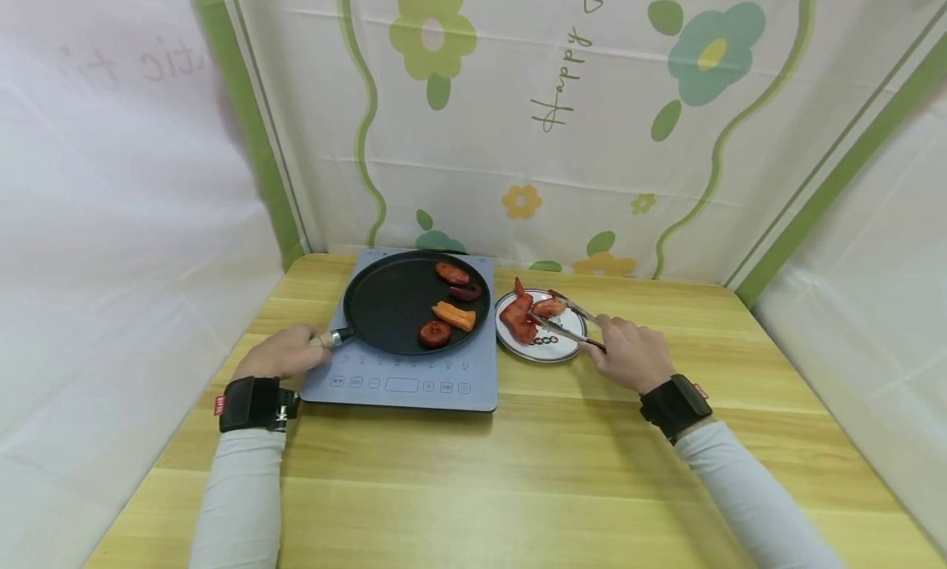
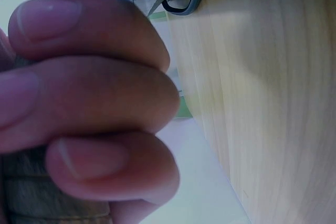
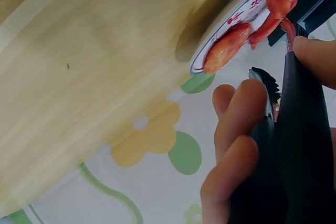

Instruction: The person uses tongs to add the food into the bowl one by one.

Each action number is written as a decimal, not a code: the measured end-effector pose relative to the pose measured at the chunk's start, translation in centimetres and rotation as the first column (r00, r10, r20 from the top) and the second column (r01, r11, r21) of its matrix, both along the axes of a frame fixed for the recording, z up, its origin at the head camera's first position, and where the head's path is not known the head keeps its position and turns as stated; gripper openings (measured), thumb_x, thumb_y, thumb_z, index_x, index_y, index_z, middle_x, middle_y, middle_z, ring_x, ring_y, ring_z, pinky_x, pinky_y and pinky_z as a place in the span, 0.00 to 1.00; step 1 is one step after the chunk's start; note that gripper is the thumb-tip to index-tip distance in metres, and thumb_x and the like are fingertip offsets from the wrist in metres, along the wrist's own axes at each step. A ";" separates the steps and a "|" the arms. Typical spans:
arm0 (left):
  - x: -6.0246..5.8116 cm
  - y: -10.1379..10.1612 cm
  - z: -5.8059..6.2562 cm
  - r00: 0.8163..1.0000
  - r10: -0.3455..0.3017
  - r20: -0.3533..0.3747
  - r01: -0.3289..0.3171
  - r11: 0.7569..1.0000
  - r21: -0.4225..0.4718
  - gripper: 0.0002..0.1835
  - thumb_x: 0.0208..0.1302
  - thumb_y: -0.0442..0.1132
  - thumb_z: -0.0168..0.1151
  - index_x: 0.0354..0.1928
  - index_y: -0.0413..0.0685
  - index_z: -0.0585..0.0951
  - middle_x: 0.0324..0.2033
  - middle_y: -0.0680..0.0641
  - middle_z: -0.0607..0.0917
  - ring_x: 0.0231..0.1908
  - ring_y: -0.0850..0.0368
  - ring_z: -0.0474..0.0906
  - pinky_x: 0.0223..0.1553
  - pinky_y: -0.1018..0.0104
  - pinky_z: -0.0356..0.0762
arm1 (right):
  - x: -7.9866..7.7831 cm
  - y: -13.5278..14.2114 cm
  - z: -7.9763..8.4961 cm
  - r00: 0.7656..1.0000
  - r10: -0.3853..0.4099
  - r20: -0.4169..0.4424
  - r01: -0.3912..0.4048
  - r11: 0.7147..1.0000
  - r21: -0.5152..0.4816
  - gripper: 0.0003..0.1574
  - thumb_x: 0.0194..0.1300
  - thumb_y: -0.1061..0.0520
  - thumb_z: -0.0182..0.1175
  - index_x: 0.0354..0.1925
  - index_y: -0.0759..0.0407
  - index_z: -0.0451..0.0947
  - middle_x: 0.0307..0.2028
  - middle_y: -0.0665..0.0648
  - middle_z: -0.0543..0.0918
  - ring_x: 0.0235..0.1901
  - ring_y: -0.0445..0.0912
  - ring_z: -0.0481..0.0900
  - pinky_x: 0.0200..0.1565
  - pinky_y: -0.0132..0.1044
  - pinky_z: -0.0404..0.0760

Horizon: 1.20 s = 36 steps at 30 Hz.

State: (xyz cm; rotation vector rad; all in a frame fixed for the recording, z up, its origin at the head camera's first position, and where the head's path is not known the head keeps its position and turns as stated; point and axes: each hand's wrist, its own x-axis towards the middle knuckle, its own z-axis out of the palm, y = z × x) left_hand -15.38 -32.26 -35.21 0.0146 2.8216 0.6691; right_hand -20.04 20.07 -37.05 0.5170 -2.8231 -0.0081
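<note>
My left hand (image 1: pixel 284 353) grips the handle (image 1: pixel 329 338) of a black frying pan (image 1: pixel 385 306); in the left wrist view its curled fingers (image 2: pixel 94 93) fill the left side. At the pan's right side lie a reddish-brown piece (image 1: pixel 452 273), a dark curled piece (image 1: pixel 464 293), an orange piece (image 1: pixel 454 315) and a round red piece (image 1: pixel 434 334). My right hand (image 1: pixel 632 353) holds tongs (image 3: pixel 304 140) with dark handles. Their spread arms reach over a white plate (image 1: pixel 555 353), either side of a small reddish piece (image 1: pixel 548 307). Beside it lies a red chicken wing (image 1: pixel 518 319).
Under the pan is a grey induction cooktop (image 1: pixel 399 396) with touch buttons along its front. The plate stands just right of it on the wooden table (image 1: pixel 473 487). A white curtain (image 1: pixel 473 141) with printed flowers hangs close behind, and white sheets flank both sides.
</note>
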 end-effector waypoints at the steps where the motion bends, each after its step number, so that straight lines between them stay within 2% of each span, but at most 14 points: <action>1: 0.0 0.0 0.0 1.000 0.000 -0.003 0.000 1.000 0.000 0.09 0.55 0.45 0.52 0.29 0.46 0.72 0.26 0.48 0.72 0.29 0.53 0.70 0.28 0.63 0.62 | -0.1 0.1 0.0 1.000 -0.001 -0.007 0.001 1.000 0.006 0.36 0.61 0.35 0.59 0.52 0.63 0.75 0.33 0.62 0.85 0.19 0.52 0.77 0.14 0.38 0.61; 6: 0.0 -0.1 -0.1 1.000 0.004 -0.014 -0.004 1.000 0.004 0.09 0.56 0.45 0.52 0.28 0.46 0.71 0.26 0.48 0.72 0.28 0.53 0.70 0.28 0.63 0.62 | -0.7 0.6 -0.1 1.000 -0.012 -0.027 0.013 0.999 0.036 0.34 0.61 0.35 0.60 0.49 0.61 0.75 0.30 0.59 0.83 0.15 0.49 0.72 0.13 0.38 0.60; 12: -0.1 0.0 -0.3 1.000 0.004 -0.017 -0.004 1.000 0.004 0.10 0.57 0.45 0.51 0.26 0.47 0.69 0.24 0.49 0.70 0.27 0.53 0.69 0.28 0.63 0.62 | -0.8 0.9 0.2 1.000 -0.025 -0.019 0.026 0.996 0.080 0.32 0.60 0.36 0.61 0.50 0.59 0.74 0.30 0.59 0.82 0.17 0.51 0.74 0.14 0.39 0.62; 22: 0.0 0.2 -0.1 1.000 0.011 -0.010 -0.011 1.000 -0.002 0.10 0.57 0.46 0.51 0.26 0.47 0.69 0.24 0.49 0.70 0.26 0.53 0.68 0.27 0.63 0.62 | -1.6 1.0 -0.2 0.993 -0.001 -0.120 0.017 0.992 0.126 0.30 0.57 0.40 0.66 0.49 0.57 0.77 0.30 0.59 0.83 0.21 0.55 0.80 0.15 0.46 0.69; 36: 0.2 0.3 0.1 1.000 0.017 -0.014 -0.017 1.000 0.014 0.10 0.57 0.46 0.52 0.26 0.47 0.69 0.25 0.49 0.71 0.28 0.53 0.69 0.28 0.63 0.62 | -3.7 0.5 -1.5 0.976 0.044 -0.212 0.000 0.979 0.204 0.22 0.60 0.45 0.65 0.37 0.59 0.70 0.27 0.58 0.77 0.18 0.55 0.73 0.14 0.47 0.64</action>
